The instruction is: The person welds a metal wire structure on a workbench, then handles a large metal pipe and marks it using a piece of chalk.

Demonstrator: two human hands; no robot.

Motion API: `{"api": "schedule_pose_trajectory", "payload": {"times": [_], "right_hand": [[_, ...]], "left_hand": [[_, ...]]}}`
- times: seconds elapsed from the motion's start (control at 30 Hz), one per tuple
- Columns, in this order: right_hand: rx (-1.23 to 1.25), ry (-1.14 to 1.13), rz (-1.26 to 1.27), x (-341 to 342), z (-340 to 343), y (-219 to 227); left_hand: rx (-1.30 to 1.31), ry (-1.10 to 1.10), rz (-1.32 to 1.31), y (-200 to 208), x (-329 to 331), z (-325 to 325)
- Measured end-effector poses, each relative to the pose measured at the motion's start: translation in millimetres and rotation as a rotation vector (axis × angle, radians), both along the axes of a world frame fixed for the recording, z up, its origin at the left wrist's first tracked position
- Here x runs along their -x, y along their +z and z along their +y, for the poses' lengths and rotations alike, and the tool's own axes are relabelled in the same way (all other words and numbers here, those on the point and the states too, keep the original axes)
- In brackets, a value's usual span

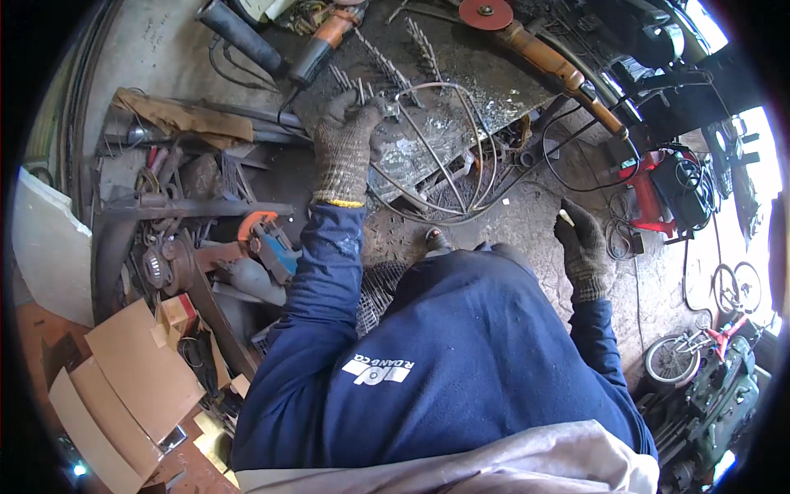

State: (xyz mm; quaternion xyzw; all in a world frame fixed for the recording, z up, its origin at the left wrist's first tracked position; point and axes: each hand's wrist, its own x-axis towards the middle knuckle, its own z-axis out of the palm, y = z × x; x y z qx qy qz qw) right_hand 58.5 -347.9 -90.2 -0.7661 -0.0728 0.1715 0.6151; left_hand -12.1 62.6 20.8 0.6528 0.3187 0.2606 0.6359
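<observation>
At the bench edge, my left hand (pixel 350 144), in a knitted grey work glove, has its fingers curled on the near side of a round frame of bent metal rods (pixel 439 159). The rods run from beside that hand over the bench corner and out past its edge; the exact grip is hidden. My right hand (pixel 583 251), in a dark glove, hangs lower at the right, apart from the frame. A short pale stick (pixel 566 217) pokes out between its closed thumb and fingers. Twisted toothed metal bars (pixel 383 59) lie on the workbench (pixel 518 95) beyond my left hand.
An orange angle grinder (pixel 325 41) and a long one with a red disc (pixel 539 53) lie on the bench. Scrap and tools crowd the left, with a blue power tool (pixel 278 247) and cardboard (pixel 141 370). Cables, a red machine (pixel 650 193) and a bicycle (pixel 675 360) stand right.
</observation>
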Motion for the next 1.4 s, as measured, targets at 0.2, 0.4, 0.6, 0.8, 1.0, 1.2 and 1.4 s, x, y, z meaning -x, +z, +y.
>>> {"api": "schedule_pose_trajectory", "payload": {"times": [0.2,0.4,0.6,0.8,1.0,1.2,1.4], "right_hand": [[0.010,0.077,-0.080,-19.6,31.4,16.9],[-0.082,0.218,-0.105,-78.8,57.1,32.1],[0.016,0.474,-0.184,-142.6,84.7,46.7],[-0.126,0.779,-0.500,-176.5,111.5,56.2],[-0.062,0.898,-0.397,-185.8,135.0,70.3],[-0.257,0.966,-0.546,-182.3,180.3,84.4],[-0.238,1.062,-0.739,-168.0,245.8,109.4]], "left_hand": [[0.008,-0.097,0.049,13.1,-0.4,7.3],[-0.242,-0.115,0.176,1.1,-8.4,22.6],[-0.077,-0.034,0.290,28.4,-21.2,10.6],[-0.217,0.114,0.405,39.6,-31.4,-13.9],[-0.438,0.189,0.419,35.9,-38.7,-28.0],[-0.435,0.256,0.430,24.0,-32.4,-28.8],[-0.605,0.198,0.438,11.2,-29.5,-14.3]]}}
